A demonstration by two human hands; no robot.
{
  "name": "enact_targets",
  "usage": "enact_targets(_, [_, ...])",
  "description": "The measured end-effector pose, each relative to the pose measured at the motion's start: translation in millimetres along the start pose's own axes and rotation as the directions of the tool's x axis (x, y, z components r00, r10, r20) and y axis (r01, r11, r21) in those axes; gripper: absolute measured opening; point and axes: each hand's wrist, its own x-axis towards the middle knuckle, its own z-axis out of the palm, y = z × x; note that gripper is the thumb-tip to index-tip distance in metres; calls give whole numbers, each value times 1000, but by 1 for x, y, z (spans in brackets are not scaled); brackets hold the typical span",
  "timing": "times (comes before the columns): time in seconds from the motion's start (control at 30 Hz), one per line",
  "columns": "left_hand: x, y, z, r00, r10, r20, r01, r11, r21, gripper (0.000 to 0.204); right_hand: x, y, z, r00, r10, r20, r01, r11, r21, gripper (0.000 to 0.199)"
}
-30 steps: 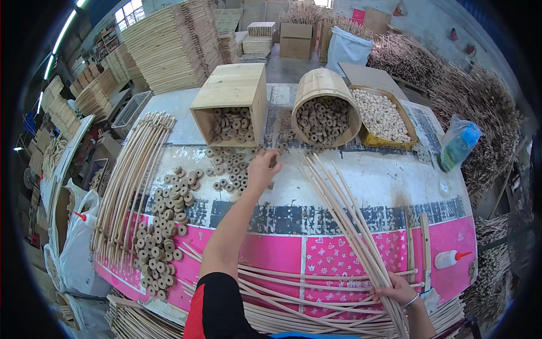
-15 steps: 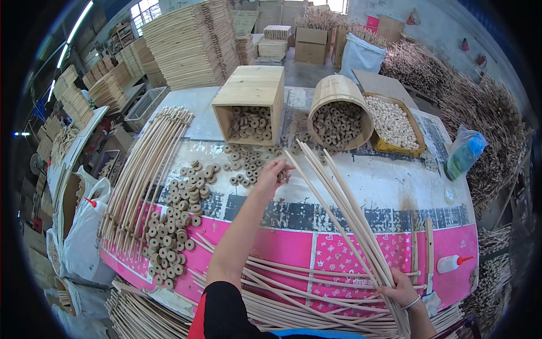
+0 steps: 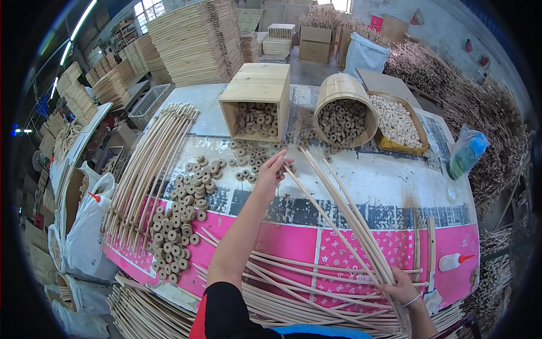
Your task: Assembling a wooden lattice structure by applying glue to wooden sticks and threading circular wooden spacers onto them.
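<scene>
My left hand (image 3: 272, 173) is closed over small wooden rings (image 3: 282, 169), partly hidden by its fingers. One thin stick's tip meets the rings at the fingertips; whether it has entered a hole I cannot tell. In my right hand (image 3: 402, 288) is a bundle of long wooden sticks (image 3: 357, 223), gripped near the lower end and slanting up to the left. Loose rings of the same kind lie heaped (image 3: 172, 240) to the left of my left forearm, with more scattered beyond the hand.
A wooden box (image 3: 255, 85) and a wooden bucket (image 3: 345, 90) lie on their sides, full of rings. Beside them stands a yellow tray (image 3: 402, 148) of pale beads. Ringed sticks (image 3: 152, 164) lie at left, bare sticks (image 3: 316, 277) along the near edge, a glue bottle (image 3: 450, 261) at right.
The separated stick's tip has swung left to the rings at my left fingertips, where a gap was before. My right hand keeps its hold on the bundle. The whole view has shifted slightly.
</scene>
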Motion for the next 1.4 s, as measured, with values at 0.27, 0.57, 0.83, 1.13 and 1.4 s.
enact_targets(0.27, [-3, -15, 2, 998, -10, -55, -3, 974, -226, 28, -1, 10, 5, 997, -65, -42, 62, 996, -67, 45])
enact_targets(0.57, [-46, -33, 57, 990, -142, 22, 144, 976, -161, 72, 10, -8, 14, 985, -137, -107, 123, 984, -130, 43])
enact_targets(0.83, [-85, -34, 26, 979, -175, -102, 198, 931, 306, 49, 32, 1, 2, 969, -231, -84, 215, 963, -162, 37])
enact_targets(1.13, [-53, 12, -10, 978, -131, -160, 108, 983, -147, 49, 14, -12, -3, 995, -87, 47, 81, 989, 126, 39])
enact_targets(1.4, [-16, 13, -20, 991, 84, -102, -100, 980, -169, 72, -7, 4, -6, 991, -47, 122, 26, 984, 175, 44])
